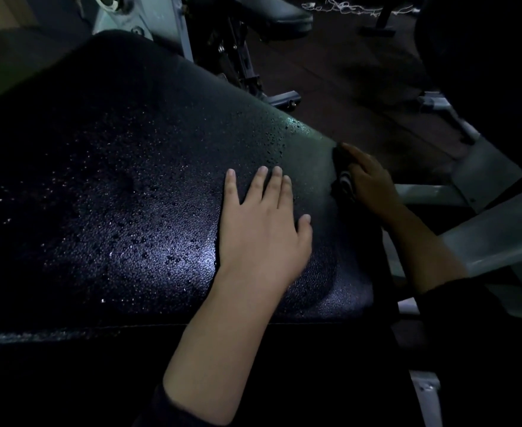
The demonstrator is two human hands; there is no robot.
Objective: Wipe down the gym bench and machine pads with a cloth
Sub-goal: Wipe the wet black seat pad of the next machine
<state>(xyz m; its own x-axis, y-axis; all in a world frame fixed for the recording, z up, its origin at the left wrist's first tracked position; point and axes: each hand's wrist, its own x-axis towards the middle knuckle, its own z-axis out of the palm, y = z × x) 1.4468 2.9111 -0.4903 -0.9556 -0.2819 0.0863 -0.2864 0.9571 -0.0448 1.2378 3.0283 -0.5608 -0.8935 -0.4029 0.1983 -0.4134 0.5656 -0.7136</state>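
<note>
Head view: big black pad (136,180) fills most of the frame, w/ water droplets (148,241) beaded over its textured top. Left hand (262,235) lies flat on the pad near its right edge, fingers (261,183) straight & slightly spread, holding nothing. Right hand (367,183) is at the pad's right edge, pressing a dark cloth (344,177) (pale stripes on it) against the side; its fingers curl round the cloth. Strip of pad btwn the hands looks smoother, fewer drops. Pale grey machine frame (481,241) sits right of the pad; another padded seat (272,13) shows at top.
</note>
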